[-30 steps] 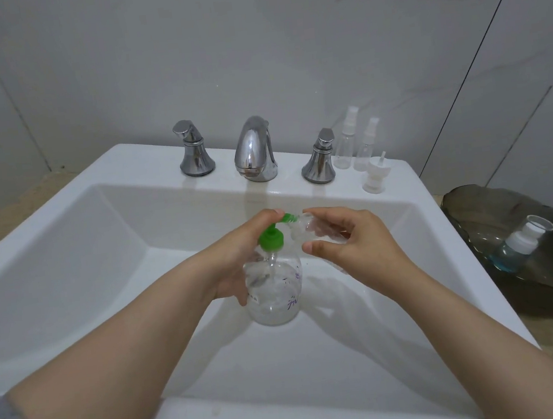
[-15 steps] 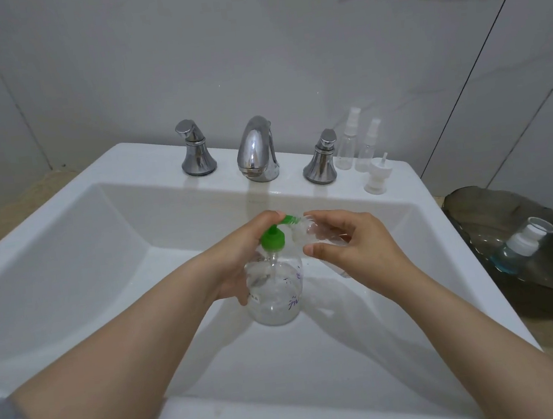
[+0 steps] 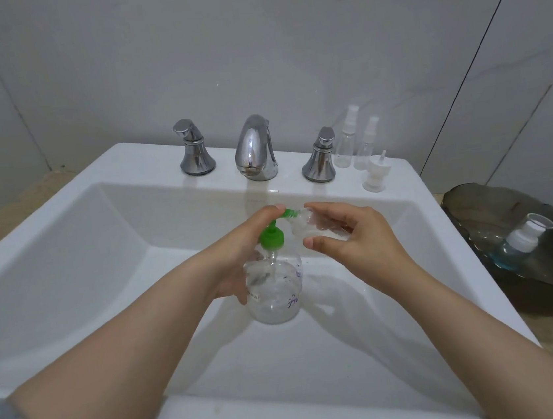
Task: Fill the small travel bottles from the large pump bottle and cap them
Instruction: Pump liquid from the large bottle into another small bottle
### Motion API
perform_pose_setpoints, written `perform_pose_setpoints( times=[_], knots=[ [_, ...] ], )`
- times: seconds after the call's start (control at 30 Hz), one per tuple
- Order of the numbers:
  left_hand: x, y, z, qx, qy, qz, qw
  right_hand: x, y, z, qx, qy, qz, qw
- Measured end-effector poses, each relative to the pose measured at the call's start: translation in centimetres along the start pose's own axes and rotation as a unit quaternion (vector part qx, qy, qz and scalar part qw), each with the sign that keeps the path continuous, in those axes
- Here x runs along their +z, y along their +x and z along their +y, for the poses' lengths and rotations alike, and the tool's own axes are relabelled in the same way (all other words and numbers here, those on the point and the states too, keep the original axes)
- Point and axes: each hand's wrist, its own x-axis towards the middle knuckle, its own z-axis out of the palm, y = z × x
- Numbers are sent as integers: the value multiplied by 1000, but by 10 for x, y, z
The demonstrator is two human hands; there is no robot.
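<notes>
The pump bottle (image 3: 274,292) is in the sink (image 3: 66,254), in the left hand (image 3: 238,248); the travel bottle (image 3: 318,227) is in the right hand (image 3: 357,238). Faucet (image 3: 254,149) behind both; spray bottles (image 3: 346,142) behind the right.

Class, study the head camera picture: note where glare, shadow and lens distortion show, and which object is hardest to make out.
Head view: glare streaks the chrome spout; soft arm shadows fall in the sink beside the pump bottle; the wide lens makes the wall seams lean outward; the clear travel bottle in the right hand almost vanishes against white porcelain.
</notes>
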Motion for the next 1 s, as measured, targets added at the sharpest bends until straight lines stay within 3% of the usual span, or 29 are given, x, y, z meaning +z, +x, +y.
perform_pose_setpoints(
  times=[1.0],
  knots=[
    [-2, 1, -2, -15, 4, -16, 1000, 0, -1, 1, 9, 7, 1, 1000]
  ],
)
